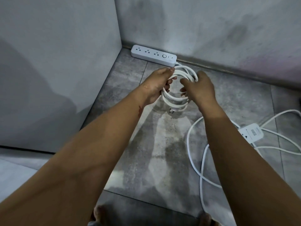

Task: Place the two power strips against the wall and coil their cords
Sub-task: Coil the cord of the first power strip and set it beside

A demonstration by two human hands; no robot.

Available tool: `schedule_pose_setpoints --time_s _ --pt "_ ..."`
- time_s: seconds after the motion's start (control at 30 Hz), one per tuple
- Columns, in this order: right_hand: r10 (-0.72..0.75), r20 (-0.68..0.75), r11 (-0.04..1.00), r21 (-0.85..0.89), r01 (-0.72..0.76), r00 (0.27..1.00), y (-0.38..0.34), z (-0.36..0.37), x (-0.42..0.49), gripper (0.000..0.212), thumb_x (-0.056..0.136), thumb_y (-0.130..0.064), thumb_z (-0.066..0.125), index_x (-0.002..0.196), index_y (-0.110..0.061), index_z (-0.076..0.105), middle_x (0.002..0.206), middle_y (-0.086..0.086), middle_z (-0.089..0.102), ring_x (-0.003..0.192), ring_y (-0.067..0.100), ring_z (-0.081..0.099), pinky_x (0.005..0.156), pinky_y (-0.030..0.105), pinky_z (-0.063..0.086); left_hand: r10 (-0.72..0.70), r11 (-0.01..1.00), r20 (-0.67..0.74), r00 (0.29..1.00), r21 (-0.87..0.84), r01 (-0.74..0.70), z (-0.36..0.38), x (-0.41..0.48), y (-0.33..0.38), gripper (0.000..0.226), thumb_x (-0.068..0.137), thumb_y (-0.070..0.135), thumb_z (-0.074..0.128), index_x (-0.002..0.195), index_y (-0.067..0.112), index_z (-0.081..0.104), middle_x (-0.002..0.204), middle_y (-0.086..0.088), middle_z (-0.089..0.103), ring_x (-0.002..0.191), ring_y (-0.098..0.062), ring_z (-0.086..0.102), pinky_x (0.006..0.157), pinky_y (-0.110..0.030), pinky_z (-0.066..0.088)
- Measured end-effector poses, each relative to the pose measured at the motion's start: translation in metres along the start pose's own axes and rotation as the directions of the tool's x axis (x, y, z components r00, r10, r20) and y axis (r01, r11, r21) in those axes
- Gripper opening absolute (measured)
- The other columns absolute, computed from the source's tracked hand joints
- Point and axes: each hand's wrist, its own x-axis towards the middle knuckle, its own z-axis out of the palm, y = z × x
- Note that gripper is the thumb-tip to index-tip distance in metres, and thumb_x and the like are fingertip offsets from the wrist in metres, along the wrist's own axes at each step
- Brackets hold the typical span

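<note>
First power strip (154, 55) flat on floor (162, 144), long side touching wall (211, 30), just past hands. Its cord (176, 88) looped in ring: left hand (156, 86) gripping loops, right hand (199, 88) fingers curled on far side. Second power strip (250, 132) loose, right, nearer right hand.

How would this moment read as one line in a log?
first power strip: at wall | its cord: coiled, left hand gripping, right hand on it | second power strip: away from wall, cord loose

A grey mottled stone-look tiled floor (162, 160) meets a grey stained plaster wall (211, 30) along a dull brown baseboard strip (228, 69). A plain grey flat panel (57, 62) stands at the left.
</note>
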Motion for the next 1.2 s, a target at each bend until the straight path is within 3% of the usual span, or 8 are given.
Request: schedule_pose_setpoints --time_s 0.2,0.37,0.6,0.67,0.77,0.9,1.07,1.2 --pt "-0.127 -0.008 0.978 -0.165 0.124 0.992 0.0 -0.002 0.003 0.026 0.093 -0.038 0.049 0.104 -0.015 0.048 0.089 0.008 0.067 0.075 0.033 0.067 0.072 0.042 0.056 -0.049 0.999 0.048 0.998 0.0 0.049 -0.002 -0.003 0.0 0.046 0.1 0.048 0.044 0.086 0.011 0.068 0.065 -0.001 0.049 0.055 -0.014 0.047 0.064 -0.029 0.043" --pt "-0.23 -0.184 0.953 -0.242 0.183 0.956 0.002 0.001 -0.003 0.03 0.101 -0.031 0.044 0.118 -0.007 0.044 0.102 0.011 0.061 0.081 0.027 0.054 0.066 0.031 0.032 -0.141 0.983 0.032 0.989 0.125 0.136 -0.008 -0.005 -0.017 0.066 0.097 0.064 0.026 0.09 0.01 0.065 0.081 -0.005 0.063 0.079 -0.018 0.059 0.082 -0.031 0.051" --pt "-0.075 -0.253 0.986 0.124 0.109 0.965 0.0 0.008 0.009 0.015 0.101 -0.021 0.041 0.11 -0.011 0.035 0.093 0.003 0.054 0.095 0.032 0.062 0.073 0.032 0.044 -0.251 0.966 0.018 0.968 0.071 0.249 -0.006 -0.006 -0.039 0.074 0.094 0.07 0.022 0.088 0.011 0.067 0.09 -0.007 0.069 0.092 -0.02 0.063 0.1 -0.035 0.044" --pt "0.018 -0.183 0.953 0.3 0.039 0.983 0.002 0.014 0.011 0.015 0.101 -0.021 0.039 0.108 -0.013 0.028 0.084 -0.004 0.049 0.086 0.029 0.065 0.072 0.037 0.053 -0.269 0.962 0.024 0.963 0.056 0.267 -0.002 -0.006 -0.04 0.086 0.092 0.072 0.018 0.099 0.004 0.069 0.093 -0.01 0.07 0.097 -0.022 0.064 0.103 -0.035 0.045" --pt "0.133 -0.071 0.885 0.458 -0.086 0.989 0.001 0.018 0.011 0.013 0.104 -0.021 0.034 0.109 -0.013 0.026 0.086 -0.002 0.048 0.071 0.011 0.06 0.055 0.019 0.045 -0.311 0.949 0.026 0.95 0.056 0.309 -0.001 -0.002 -0.042 0.1 0.087 0.078 0.014 0.117 -0.002 0.065 0.112 -0.016 0.07 0.108 -0.025 0.064 0.098 -0.031 0.047" --pt "0.234 -0.038 0.754 0.639 -0.156 0.971 0.001 0.024 0.015 0.012 0.104 -0.022 0.036 0.106 -0.014 0.028 0.084 0.002 0.05 0.075 0.015 0.06 0.068 0.03 0.049 -0.374 0.927 0.106 0.921 0.073 0.368 -0.002 -0.001 -0.043 0.106 0.082 0.083 0.005 0.12 0.004 0.066 0.125 -0.013 0.066 0.121 -0.027 0.058 0.1 -0.031 0.044" --pt "0.337 0.032 0.675 0.689 -0.265 0.941 0.004 0.034 0.013 0.014 0.104 -0.023 0.038 0.108 -0.013 0.029 0.078 0.003 0.055 0.073 0.017 0.058 0.079 0.036 0.051 -0.289 0.951 0.183 0.94 -0.061 0.304 0.003 0.007 -0.042 0.099 0.08 0.085 0.002 0.117 0.024 0.071 0.118 0.003 0.071 0.121 -0.015 0.056 0.116 -0.038 0.027" --pt "0.395 0.062 0.772 0.519 -0.367 0.917 0.006 0.04 0.008 0.037 0.096 -0.036 0.042 0.124 -0.011 0.043 0.113 0.01 0.061 0.093 0.023 0.061 0.091 0.037 0.049 -0.257 0.948 0.171 0.951 -0.145 0.282 0.009 0.016 -0.051 0.1 0.077 0.088 0.014 0.124 0.018 0.067 0.124 -0.004 0.068 0.113 -0.013 0.06 0.097 -0.026 0.041"
